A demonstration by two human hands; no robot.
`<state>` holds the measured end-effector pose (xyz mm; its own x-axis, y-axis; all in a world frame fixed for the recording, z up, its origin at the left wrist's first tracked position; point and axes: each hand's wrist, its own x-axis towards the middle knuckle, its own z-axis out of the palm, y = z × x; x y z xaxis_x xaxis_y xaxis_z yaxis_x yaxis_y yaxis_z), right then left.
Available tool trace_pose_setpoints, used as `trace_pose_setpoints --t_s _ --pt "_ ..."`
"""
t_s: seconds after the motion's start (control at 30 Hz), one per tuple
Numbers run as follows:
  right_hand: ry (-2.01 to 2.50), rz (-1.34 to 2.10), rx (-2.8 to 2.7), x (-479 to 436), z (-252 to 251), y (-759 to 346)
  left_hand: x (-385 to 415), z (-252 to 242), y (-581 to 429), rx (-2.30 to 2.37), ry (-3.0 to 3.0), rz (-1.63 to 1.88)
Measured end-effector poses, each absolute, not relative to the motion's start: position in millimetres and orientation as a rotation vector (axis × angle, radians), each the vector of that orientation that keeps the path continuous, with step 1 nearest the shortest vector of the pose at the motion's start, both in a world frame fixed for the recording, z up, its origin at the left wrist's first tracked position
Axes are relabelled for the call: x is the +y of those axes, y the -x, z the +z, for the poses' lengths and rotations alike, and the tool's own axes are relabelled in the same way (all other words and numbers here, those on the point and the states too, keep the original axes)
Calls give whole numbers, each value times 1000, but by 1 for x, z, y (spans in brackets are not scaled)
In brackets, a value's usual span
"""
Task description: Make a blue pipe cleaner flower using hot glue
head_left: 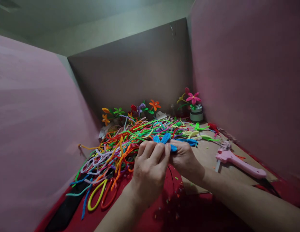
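Note:
My left hand (151,164) and my right hand (185,158) meet at the middle of the view, fingers closed round a blue pipe-cleaner flower (165,138). Its blue petals stick out above and between the fingers; its centre is hidden by them. A thin dark wire hangs below the hands. Just behind my right hand lie more blue petals (188,141). The tangled heap of coloured pipe cleaners (140,132) spreads behind and to the left of my hands.
A pink glue gun (239,162) rests on cardboard (205,154) at the right. Scissors with yellow and red handles (98,195) lie at the left on the red cloth (130,219). Finished flowers (155,104) and a pale green jar (196,113) stand at the back.

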<state>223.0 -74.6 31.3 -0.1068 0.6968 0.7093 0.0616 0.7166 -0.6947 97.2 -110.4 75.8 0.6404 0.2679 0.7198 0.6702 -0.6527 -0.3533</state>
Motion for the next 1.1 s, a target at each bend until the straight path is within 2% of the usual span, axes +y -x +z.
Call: trace_pose_setpoints --t_s 0.1,0.33,0.57,0.63,0.8,0.87,1.1 --pt "671 668 -1589 -75 34 -225 -106 76 -93 -646 2298 -870" --pt "684 738 -1526 -74 34 -225 -114 81 -88 -873 2268 -989" --pt "629 960 -1418 -74 36 -225 -109 60 -75 -651 2227 -914" --pt "612 932 -1414 -74 36 -226 -114 63 -78 -692 2276 -995" --pt "531 849 -1425 -77 37 -226 -129 90 -79 -1007 2482 -1514" --pt "505 895 -1423 -79 38 -225 -129 99 -75 -1129 2467 -1621" --pt "467 962 -1419 -84 40 -224 -120 97 -71 -1069 2554 -1356"
